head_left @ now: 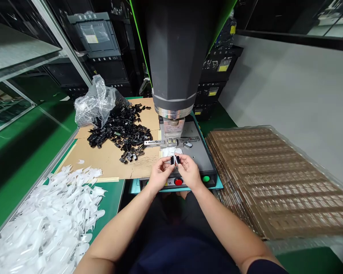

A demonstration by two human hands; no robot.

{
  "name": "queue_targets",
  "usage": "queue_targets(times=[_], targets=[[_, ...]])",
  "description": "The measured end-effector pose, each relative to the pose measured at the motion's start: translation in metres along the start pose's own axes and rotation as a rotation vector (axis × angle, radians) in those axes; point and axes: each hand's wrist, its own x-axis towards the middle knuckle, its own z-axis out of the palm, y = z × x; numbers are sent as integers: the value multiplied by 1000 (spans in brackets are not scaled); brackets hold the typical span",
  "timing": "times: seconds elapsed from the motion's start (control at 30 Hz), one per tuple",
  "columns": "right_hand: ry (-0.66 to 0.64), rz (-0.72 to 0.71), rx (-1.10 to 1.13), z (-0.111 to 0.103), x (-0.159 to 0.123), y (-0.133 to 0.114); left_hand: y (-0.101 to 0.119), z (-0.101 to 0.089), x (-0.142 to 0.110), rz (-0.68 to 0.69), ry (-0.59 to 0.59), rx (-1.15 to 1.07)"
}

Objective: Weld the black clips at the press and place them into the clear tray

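Now left hand (160,173), right hand (191,172) pinch black parts (172,160).

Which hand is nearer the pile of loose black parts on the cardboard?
The left. The left hand is to the right of the pile and closer to the wearer; the right hand is farther right, beyond the left.

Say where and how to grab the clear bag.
Clear bag: probably pinch its bunched top from above; those loose folds stand up, higher than the black parts heaped by its lower right side.
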Motion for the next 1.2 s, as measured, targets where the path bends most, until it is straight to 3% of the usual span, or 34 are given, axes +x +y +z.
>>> queue_targets(times=[0.17, 0.3, 0.43, 0.6, 1.03, 1.2], targets=[[-1, -2, 19, 4, -2, -2, 8, 3, -4, -21, 2, -16], [47, 37, 84, 7, -3, -8, 14, 3, -4, -82, 25, -156], [96, 144, 180, 6, -2, -18, 20, -2, -2, -232, -32, -392], [39, 263, 410, 8, -2, -31, 23, -5, -3, -293, -113, -537], [11, 300, 496, 11, -3, -36, 24, -3, -6, -317, -161, -524], [-2, 229, 330, 8, -1, -28, 22, -3, -6, -304, -115, -445]])
